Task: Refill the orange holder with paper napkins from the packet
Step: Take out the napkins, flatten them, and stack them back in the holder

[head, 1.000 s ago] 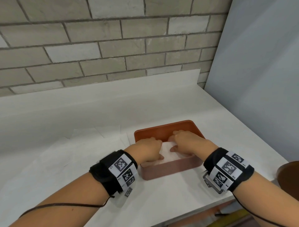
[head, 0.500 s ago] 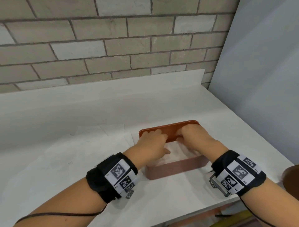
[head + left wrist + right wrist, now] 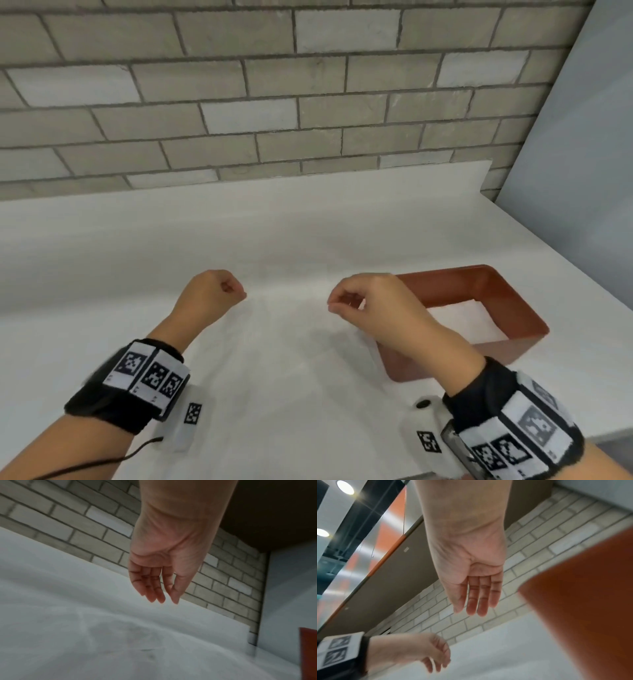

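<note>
The orange holder (image 3: 507, 308) stands on the white counter at the right, with white napkins (image 3: 459, 318) lying inside it. Both hands hover above the counter to the left of the holder. My left hand (image 3: 233, 291) hangs with loosely bent fingers and holds nothing; the left wrist view shows its fingers (image 3: 154, 588) relaxed over the counter. My right hand (image 3: 342, 303) is close to the holder's left end, fingers loosely curled and empty, and its fingers (image 3: 477, 599) look nearly straight in the right wrist view. Flat white paper sheets (image 3: 281, 342), faint against the counter, lie under the hands.
A grey brick wall (image 3: 308, 102) with a white upstand (image 3: 239, 198) closes the back. A pale grey panel (image 3: 582, 171) bounds the right side. The counter's front edge (image 3: 609, 438) runs just behind my right wrist.
Both hands have come out of the holder, risen and moved left over the paper sheets. The view has shifted left, so the holder now sits at the right.
</note>
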Motion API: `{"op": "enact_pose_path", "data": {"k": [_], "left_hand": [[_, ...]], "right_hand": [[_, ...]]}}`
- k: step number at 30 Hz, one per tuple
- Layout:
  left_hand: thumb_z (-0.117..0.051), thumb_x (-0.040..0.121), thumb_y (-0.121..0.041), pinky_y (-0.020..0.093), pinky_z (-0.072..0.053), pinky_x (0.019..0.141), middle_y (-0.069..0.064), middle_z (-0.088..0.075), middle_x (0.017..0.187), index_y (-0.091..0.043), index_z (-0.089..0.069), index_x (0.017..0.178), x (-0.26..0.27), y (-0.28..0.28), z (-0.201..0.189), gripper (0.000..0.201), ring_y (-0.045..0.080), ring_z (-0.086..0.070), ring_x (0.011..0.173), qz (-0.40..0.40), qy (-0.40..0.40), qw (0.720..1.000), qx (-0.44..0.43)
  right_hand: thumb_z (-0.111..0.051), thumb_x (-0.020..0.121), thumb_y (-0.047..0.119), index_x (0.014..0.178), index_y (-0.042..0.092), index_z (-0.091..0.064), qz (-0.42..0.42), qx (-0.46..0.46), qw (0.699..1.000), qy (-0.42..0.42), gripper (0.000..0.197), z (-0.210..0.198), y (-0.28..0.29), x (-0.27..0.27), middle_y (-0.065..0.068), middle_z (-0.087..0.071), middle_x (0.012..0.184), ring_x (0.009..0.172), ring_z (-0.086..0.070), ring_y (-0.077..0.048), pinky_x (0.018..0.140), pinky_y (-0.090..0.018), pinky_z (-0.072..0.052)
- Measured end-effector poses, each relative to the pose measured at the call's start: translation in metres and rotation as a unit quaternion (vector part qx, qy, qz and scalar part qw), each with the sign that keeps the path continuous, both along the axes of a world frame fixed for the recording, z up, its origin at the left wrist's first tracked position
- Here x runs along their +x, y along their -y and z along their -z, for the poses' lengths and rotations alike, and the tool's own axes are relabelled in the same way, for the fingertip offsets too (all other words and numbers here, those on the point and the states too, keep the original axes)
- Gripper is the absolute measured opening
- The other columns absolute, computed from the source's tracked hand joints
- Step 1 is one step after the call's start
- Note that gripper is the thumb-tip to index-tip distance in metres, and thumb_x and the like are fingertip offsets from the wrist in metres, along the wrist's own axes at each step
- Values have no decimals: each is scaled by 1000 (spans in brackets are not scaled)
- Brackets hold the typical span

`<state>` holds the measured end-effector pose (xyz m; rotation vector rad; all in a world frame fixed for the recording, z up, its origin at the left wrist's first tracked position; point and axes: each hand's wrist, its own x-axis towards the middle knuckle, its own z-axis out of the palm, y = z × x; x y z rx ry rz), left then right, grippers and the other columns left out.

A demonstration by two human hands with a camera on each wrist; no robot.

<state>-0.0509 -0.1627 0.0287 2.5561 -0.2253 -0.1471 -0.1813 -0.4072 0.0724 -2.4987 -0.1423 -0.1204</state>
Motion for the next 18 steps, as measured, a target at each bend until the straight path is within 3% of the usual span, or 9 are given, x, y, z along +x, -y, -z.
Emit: {"op": "enact_pose_path", "data": {"k": [3, 8, 13, 18], "left_hand": [[-70, 80, -21, 19, -37, 56, -7, -60, 76, -20, -61, 73, 10, -32, 12, 12, 16, -57, 76, -15, -25, 999, 38], [-71, 80, -33, 24, -42, 77, 2, -59, 103, -18, -63, 89, 18, -54, 26, 19, 14, -53, 92, 48, -32, 994, 92], [-67, 80, -46, 28, -42, 89, 1, -51, 114, -19, -59, 109, 16, -51, 38, 41, 18, -47, 109, 106, -24, 985, 133], [-73, 76, -43, 33, -41, 97, 6, -44, 123, -18, -50, 125, 34, -58, 38, 60, 24, -44, 118, 85, -67, 989, 102]], "right_hand": [[-61, 87, 28, 92, 25, -70, -58, -67, 994, -61, 10, 19, -41, 18, 8, -68, 92, 81, -59, -9, 77, -24, -48], [-53, 93, 15, 112, 17, -64, -42, -172, 970, -166, 23, 46, -80, 68, -3, -62, 118, 106, -57, -21, 79, -24, -39], [-64, 87, 18, 131, 19, -49, -47, -223, 954, -194, 46, 62, -86, 96, -6, -47, 130, 117, -48, -26, 93, -32, -41], [-74, 79, 25, 120, 21, -54, -46, -232, 948, -212, 46, 64, -83, 104, -4, -51, 121, 112, -49, -23, 89, -30, -41]]}}
